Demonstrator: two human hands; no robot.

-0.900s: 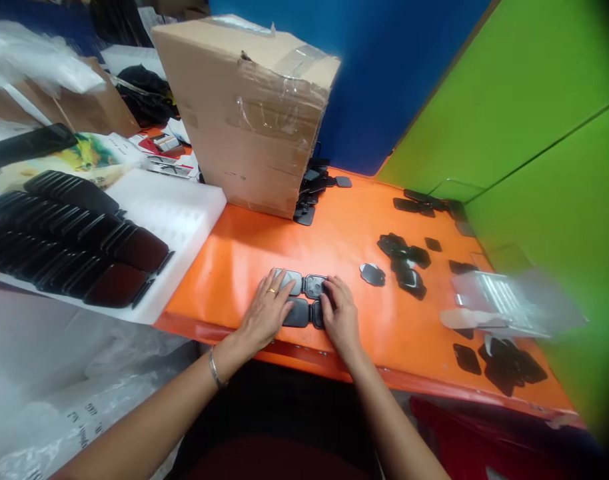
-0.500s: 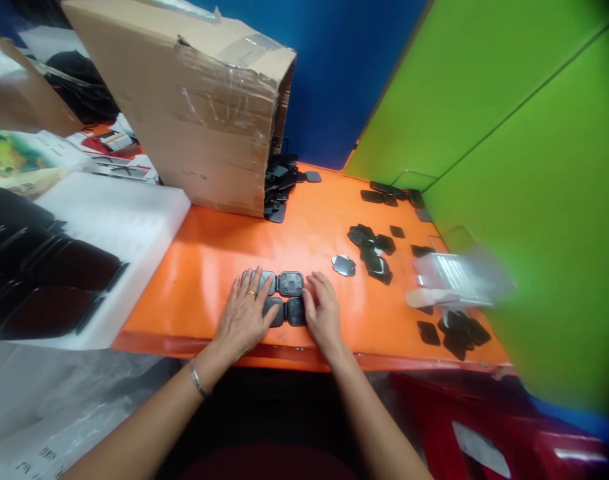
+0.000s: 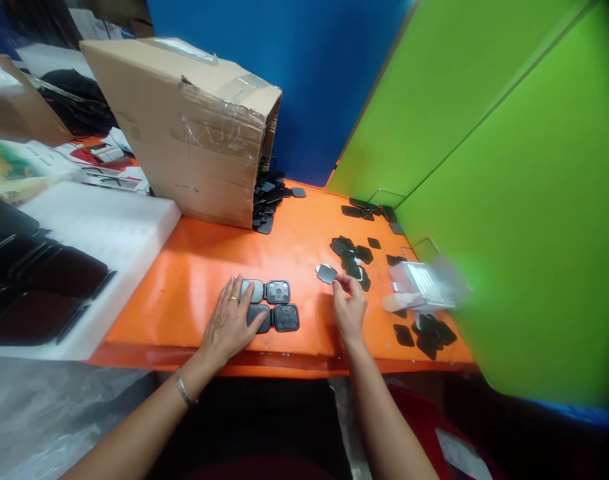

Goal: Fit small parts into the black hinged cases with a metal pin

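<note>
Narrow is the word for the right hand (image 3: 349, 307), its thumb and forefinger brought close at the edge of a grey oval piece (image 3: 326, 273); whether they have actually pinched it I cannot tell. That piece lies flat on the orange tabletop (image 3: 209, 253), to the right of the black hinged pair (image 3: 286, 318) and a little beyond it. The left hand (image 3: 229, 323) holds nothing closed: it rests palm down, fingers spread, over the left leaves of the pair. What has changed is the right hand's place: it has left the right end of the pair, so both right leaves now show bare, while the left hand has stayed put. I take this to mean the work has passed from two-handed handling to one hand steadying and the other seeing to the grey piece. Farther right of the pair lie loose dark flat pieces (image 3: 363, 254); beyond the pair, to its left, stands a cardboard box (image 3: 184, 160).
</note>
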